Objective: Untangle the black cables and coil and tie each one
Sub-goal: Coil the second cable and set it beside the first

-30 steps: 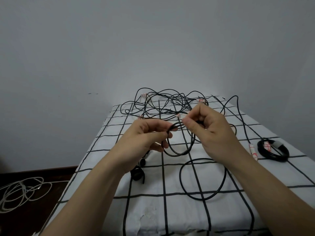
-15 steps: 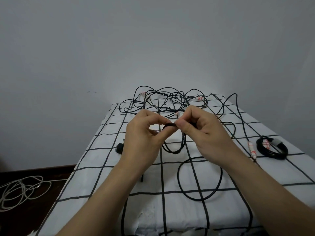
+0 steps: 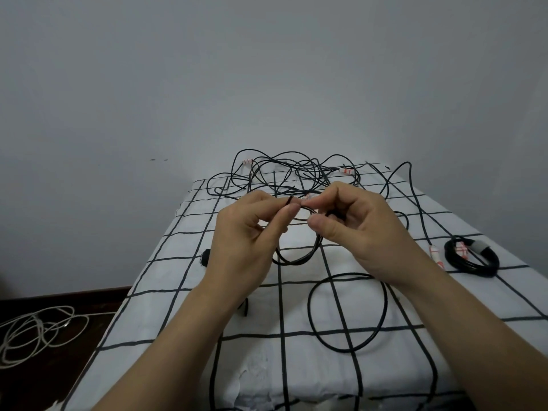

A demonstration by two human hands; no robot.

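My left hand [image 3: 246, 241] and right hand [image 3: 355, 229] both pinch a thin black cable loop [image 3: 293, 263] over the white grid-checked cloth [image 3: 178, 241]

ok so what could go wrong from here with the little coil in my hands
The small coil hangs from fingertip pinches of the left hand and right hand; a slip could let it spring open. The loose loop on the sheet may belong to the same cable, so tugging might drag it, or tighten the tangled pile behind.
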